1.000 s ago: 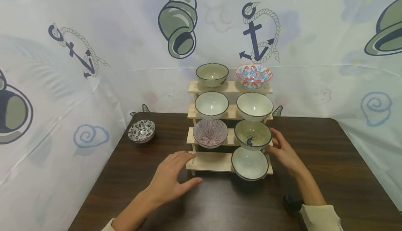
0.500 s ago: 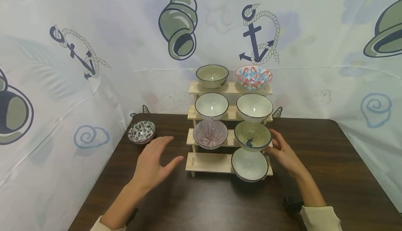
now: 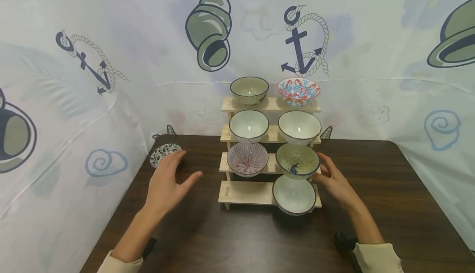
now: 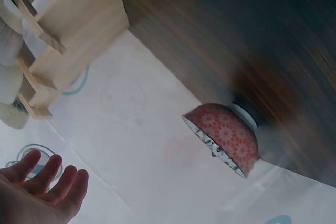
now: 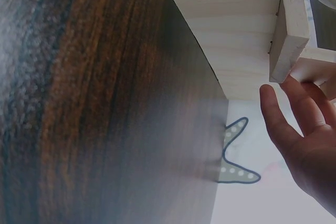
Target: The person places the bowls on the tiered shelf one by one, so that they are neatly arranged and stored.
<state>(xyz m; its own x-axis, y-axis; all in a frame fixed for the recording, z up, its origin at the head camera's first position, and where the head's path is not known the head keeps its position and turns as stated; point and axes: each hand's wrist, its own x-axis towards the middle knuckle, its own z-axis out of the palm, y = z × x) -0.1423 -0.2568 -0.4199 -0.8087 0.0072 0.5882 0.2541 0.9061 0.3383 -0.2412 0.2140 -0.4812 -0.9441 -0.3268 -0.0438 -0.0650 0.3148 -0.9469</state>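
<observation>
My left hand (image 3: 163,188), fingers spread and thumb apart, hovers just in front of the small bowl (image 3: 160,152) at the table's left. It covers part of that bowl in the head view. The left wrist view shows the bowl's red flowered outside (image 4: 228,135) and black-and-white patterned inside, apart from the fingers. My right hand (image 3: 335,182) is at the right end of the wooden tiered rack (image 3: 248,192), beside the speckled green bowl (image 3: 298,159). Its fingertips reach the rack's end in the right wrist view; the contact is partly hidden.
Also on the rack are a purple-striped bowl (image 3: 247,159), a white bowl (image 3: 294,194) on the lowest tier, two white bowls (image 3: 249,125) higher up, and a green bowl (image 3: 249,90) and a red-and-blue bowl (image 3: 298,91) on top. A patterned cloth (image 3: 156,58) hangs behind the table (image 3: 237,240).
My left hand has moved left, from the rack's lowest tier to the small patterned bowl. The right hand stays by the rack's right end, and the bowls have kept their places.
</observation>
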